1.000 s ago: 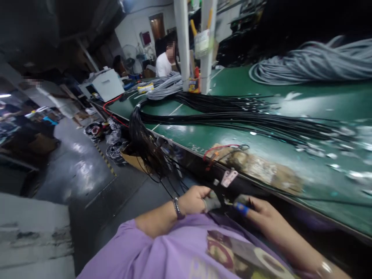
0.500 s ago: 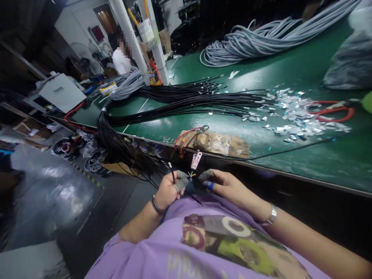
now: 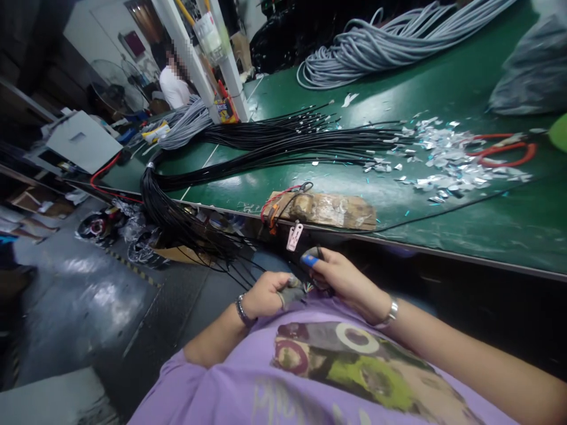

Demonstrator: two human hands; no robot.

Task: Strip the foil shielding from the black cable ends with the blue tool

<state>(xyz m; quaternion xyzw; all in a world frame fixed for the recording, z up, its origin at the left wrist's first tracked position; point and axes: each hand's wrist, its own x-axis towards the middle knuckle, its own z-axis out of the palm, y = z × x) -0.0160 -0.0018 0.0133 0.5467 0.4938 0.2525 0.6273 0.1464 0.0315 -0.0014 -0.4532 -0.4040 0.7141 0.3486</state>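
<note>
Head view, left hand (image 3: 272, 293), right hand (image 3: 333, 270), colored wires (image 3: 308, 287) between

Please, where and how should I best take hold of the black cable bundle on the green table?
I would probably grip the black cable bundle at its pale tie, coming from the near edge of the green table: there the strands gather into one thick neck, while the ends spread loosely.

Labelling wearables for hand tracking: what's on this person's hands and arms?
Left hand: grey finger covers, dark bracelet. Right hand: blue thumb band, greyish finger cover, silvery bracelet. Short lilac sleeve on the left; right sleeve not distinguishable.
</note>
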